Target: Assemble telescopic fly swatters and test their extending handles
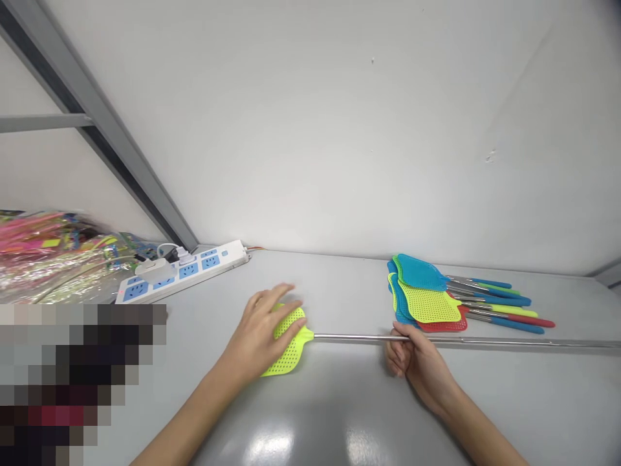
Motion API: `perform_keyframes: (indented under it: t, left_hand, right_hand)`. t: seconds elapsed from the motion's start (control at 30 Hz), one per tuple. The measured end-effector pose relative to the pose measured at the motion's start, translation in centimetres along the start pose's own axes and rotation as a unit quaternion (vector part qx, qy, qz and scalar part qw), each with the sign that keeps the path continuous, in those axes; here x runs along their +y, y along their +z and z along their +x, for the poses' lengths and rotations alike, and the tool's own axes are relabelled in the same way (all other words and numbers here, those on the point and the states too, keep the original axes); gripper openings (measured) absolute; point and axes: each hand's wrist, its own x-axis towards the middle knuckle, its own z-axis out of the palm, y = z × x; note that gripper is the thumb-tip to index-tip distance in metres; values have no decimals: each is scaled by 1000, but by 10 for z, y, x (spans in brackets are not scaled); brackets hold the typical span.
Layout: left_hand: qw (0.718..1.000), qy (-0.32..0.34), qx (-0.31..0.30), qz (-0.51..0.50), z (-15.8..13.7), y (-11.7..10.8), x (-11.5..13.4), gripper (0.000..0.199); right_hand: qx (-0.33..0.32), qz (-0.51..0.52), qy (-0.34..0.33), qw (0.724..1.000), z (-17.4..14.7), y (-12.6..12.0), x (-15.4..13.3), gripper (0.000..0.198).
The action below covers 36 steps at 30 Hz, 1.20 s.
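A yellow-green fly swatter (291, 353) with a long extended metal rod (349, 337) lies across the view, and its rod runs out past the right edge. Over the perforated swatter head rests my left hand (259, 333), fingers spread and covering part of it. My right hand (417, 362) is closed round the rod, thumb on top and fingers curled underneath. Just behind that hand is a pile of fly swatters with blue (420, 272), yellow-green (431, 304) and red (451, 322) heads. Their shorter handles point right.
A white power strip (237, 252) with plugs in it sits at the back left of the grey table (310, 401). Clear-wrapped colourful packages (58, 259) are heaped at far left. Behind the table stands a white wall (339, 129), with a metal frame post (121, 142) on the left.
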Motion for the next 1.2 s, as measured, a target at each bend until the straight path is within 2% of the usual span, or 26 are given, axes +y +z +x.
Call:
perform_keyframes:
  t: [0.13, 0.23, 0.37, 0.6, 0.77, 0.93, 1.2]
  left_hand:
    - [990, 108, -78, -51, -2, -5, 17, 22]
    - [980, 141, -118, -78, -4, -7, 25, 24]
    - [980, 146, -118, -64, -6, -5, 26, 24]
    - [980, 161, -114, -30, -9, -4, 28, 24]
    - [978, 164, -129, -26, -14, -4, 35, 23]
    - [979, 165, -112, -35, -14, -4, 34, 22]
    - [979, 162, -122, -33, -15, -5, 36, 23]
  right_hand:
    - [-12, 11, -11, 1000, 2, 1, 0, 44]
    - [-17, 7, -13, 1000, 2, 2, -1, 46]
    - [-43, -35, -6, 998, -1, 1, -2, 45]
    - [-117, -107, 78, 984, -7, 2, -2, 55]
    - [-136, -89, 55, 985, -5, 2, -2, 54]
    - [-145, -86, 47, 985, -4, 4, 2, 53]
    - [-153, -86, 41, 984, -7, 9, 4, 54]
